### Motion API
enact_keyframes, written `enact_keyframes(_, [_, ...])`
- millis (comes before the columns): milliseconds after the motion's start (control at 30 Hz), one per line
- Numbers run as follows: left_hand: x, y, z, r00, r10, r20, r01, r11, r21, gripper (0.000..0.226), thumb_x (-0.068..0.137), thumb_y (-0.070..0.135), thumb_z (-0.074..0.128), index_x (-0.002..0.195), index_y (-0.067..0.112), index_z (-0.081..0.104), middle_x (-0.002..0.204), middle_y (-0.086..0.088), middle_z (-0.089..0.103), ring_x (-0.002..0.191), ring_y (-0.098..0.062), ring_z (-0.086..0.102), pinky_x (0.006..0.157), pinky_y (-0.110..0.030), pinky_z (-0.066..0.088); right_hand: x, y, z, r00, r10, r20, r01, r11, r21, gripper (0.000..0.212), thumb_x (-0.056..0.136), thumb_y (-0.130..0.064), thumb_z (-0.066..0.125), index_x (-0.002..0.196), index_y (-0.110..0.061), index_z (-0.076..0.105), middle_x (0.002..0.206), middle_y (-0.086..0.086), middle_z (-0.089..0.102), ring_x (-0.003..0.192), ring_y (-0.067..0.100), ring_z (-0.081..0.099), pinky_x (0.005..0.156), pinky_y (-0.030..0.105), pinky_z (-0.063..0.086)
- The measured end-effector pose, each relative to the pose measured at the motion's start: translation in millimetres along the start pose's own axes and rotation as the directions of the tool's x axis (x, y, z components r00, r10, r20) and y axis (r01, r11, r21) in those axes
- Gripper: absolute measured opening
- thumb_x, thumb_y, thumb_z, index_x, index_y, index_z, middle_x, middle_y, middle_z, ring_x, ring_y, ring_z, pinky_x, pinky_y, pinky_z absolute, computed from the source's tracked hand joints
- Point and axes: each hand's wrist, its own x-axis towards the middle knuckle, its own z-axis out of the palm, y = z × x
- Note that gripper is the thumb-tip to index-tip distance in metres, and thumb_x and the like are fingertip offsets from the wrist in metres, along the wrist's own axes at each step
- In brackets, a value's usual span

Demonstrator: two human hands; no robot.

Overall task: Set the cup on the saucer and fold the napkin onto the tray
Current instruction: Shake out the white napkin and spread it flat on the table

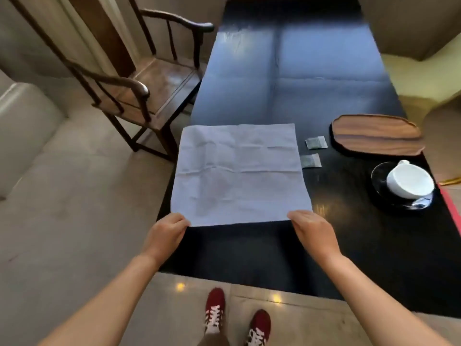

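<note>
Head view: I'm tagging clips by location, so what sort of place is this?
Probably a tea room or lounge: long dark table, carved wooden armchair, wooden tray, cup on saucer.

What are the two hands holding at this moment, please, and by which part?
Both hold the napkin by its near corners: the left hand pinches the near-left corner, the right hand the near-right corner.

The napkin [239,174] lies flat on the counter [287,83]; two packets [316,142] sit right of it, then the tray [376,134]; the cup [409,181] rests on the saucer [379,178] nearer than the tray.
</note>
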Motion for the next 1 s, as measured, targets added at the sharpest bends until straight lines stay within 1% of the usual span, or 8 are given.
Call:
enact_keyframes(100, [-28.1,-15.1,31.3,0.997,-0.024,0.079,0.023,1.0,0.003,0.012,0.078,0.003,0.06,0.069,0.007,0.067,0.07,-0.006,0.064,0.06,-0.027,0.061,0.046,-0.029,0.049,-32.3,1.9,33.2,0.995,0.042,0.096,-0.039,0.999,-0.03,0.006,0.076,0.003,0.068,0.08,-0.003,0.07,0.078,0.014,0.071,0.074,0.033,0.067,0.061,0.043,0.058])
enact_keyframes(200, [-46.5,-22.4,41.9,0.991,-0.059,0.123,0.057,0.998,0.015,0.024,0.082,0.011,0.042,0.072,0.003,0.064,0.07,-0.008,0.061,0.062,-0.028,0.059,0.044,-0.034,0.048,-56.1,2.8,51.0,0.998,-0.006,0.062,0.01,0.997,-0.076,0.018,0.065,0.005,0.078,0.08,-0.003,0.073,0.082,0.013,0.072,0.078,0.031,0.068,0.056,0.037,0.058])
enact_keyframes(300, [-51.6,-27.8,39.9,0.993,-0.079,0.083,0.078,0.997,0.011,0.009,0.077,-0.005,0.057,0.075,0.001,0.063,0.074,-0.01,0.062,0.067,-0.028,0.059,0.049,-0.029,0.047,-65.6,3.3,60.0,1.0,-0.026,-0.005,0.026,0.995,-0.099,0.02,0.064,0.008,0.077,0.082,-0.001,0.072,0.073,0.015,0.065,0.067,0.032,0.063,0.049,0.034,0.053])
enact_keyframes(467, [-64.9,-35.0,37.4,0.992,-0.119,0.036,0.119,0.993,-0.004,0.017,0.069,-0.015,0.07,0.075,0.0,0.066,0.074,-0.011,0.064,0.069,-0.029,0.061,0.056,-0.023,0.039,-77.8,-7.2,67.7,0.995,-0.088,-0.04,0.085,0.994,-0.075,0.024,0.063,0.014,0.073,0.083,0.002,0.071,0.07,0.016,0.063,0.062,0.032,0.06,0.048,0.032,0.05])
enact_keyframes(633, [-86.4,-32.9,39.6,0.997,-0.068,0.033,0.069,0.997,-0.041,0.011,0.081,0.003,0.055,0.079,0.001,0.066,0.077,-0.009,0.063,0.074,-0.027,0.059,0.06,-0.031,0.048,-101.8,-9.2,67.2,0.999,-0.044,-0.03,0.042,0.998,-0.045,0.03,0.063,0.016,0.071,0.09,0.001,0.072,0.071,0.015,0.062,0.063,0.031,0.059,0.05,0.035,0.051])
enact_keyframes(700, [-88.8,-32.1,42.5,0.998,-0.057,0.015,0.058,0.997,-0.051,0.02,0.085,0.01,0.05,0.08,0.001,0.067,0.077,-0.009,0.063,0.077,-0.022,0.056,0.066,-0.025,0.045,-105.4,-7.8,66.6,0.999,-0.028,-0.03,0.026,0.999,-0.046,0.031,0.064,0.016,0.07,0.091,0.001,0.072,0.071,0.015,0.062,0.063,0.031,0.058,0.051,0.035,0.05])
enact_keyframes(900, [-93.1,-36.3,45.5,0.998,-0.055,-0.026,0.053,0.995,-0.081,0.025,0.087,0.014,0.049,0.08,0.001,0.069,0.076,-0.009,0.064,0.077,-0.017,0.052,0.066,-0.028,0.047,-106.4,-2.2,71.6,0.998,-0.04,-0.039,0.038,0.997,-0.07,0.021,0.076,0.007,0.062,0.094,0.001,0.072,0.071,0.015,0.061,0.063,0.032,0.057,0.056,0.033,0.048])
enact_keyframes(1000, [-93.2,-36.0,42.9,1.0,-0.027,-0.014,0.026,0.995,-0.091,0.022,0.085,0.016,0.052,0.079,0.002,0.069,0.076,-0.008,0.064,0.074,-0.02,0.057,0.061,-0.035,0.053,-109.2,-3.8,70.1,0.998,-0.037,-0.046,0.034,0.997,-0.062,0.025,0.086,-0.011,0.051,0.089,0.0,0.072,0.071,0.013,0.061,0.063,0.031,0.057,0.059,0.03,0.047])
